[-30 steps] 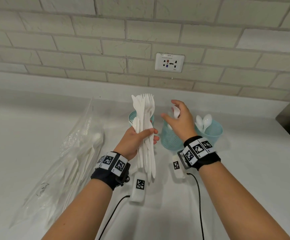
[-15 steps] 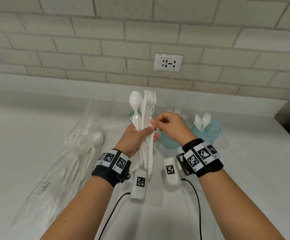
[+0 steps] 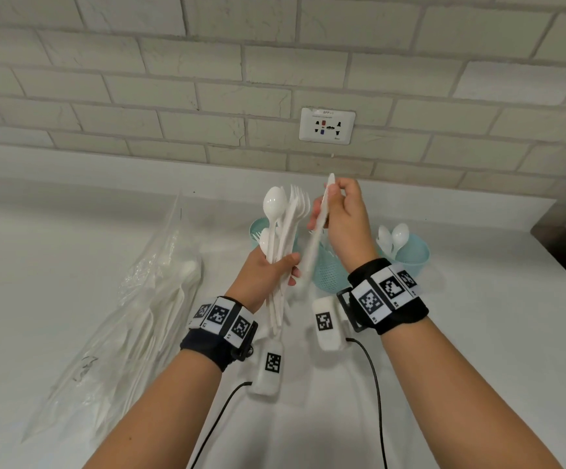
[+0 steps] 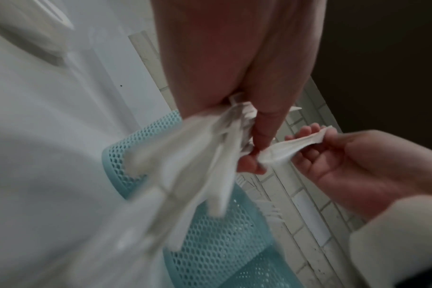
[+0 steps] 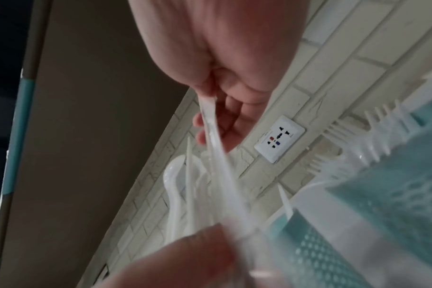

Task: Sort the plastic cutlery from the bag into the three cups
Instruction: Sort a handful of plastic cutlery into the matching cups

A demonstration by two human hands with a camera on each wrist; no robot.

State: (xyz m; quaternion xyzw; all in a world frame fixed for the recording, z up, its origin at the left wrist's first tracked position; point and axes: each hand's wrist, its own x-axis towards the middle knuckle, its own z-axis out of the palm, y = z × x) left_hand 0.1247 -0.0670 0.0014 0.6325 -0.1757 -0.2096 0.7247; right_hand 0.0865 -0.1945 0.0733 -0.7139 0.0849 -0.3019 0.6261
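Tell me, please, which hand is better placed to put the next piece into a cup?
The right hand. It already pinches one single piece, apart from the bundle, just above the mesh cups. The left hand grips the bundle.

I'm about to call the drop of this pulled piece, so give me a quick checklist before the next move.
1. Right hand pinches the single white piece: ok.
2. Piece free of the bundle: cannot tell; its lower end sits by the left thumb.
3. Left hand grips the bundle: ok.
4. Piece type: cannot tell, blurred.
5. Spoon cup upright, holding spoons: ok.
6. Middle mesh cup reachable under the right hand: ok.
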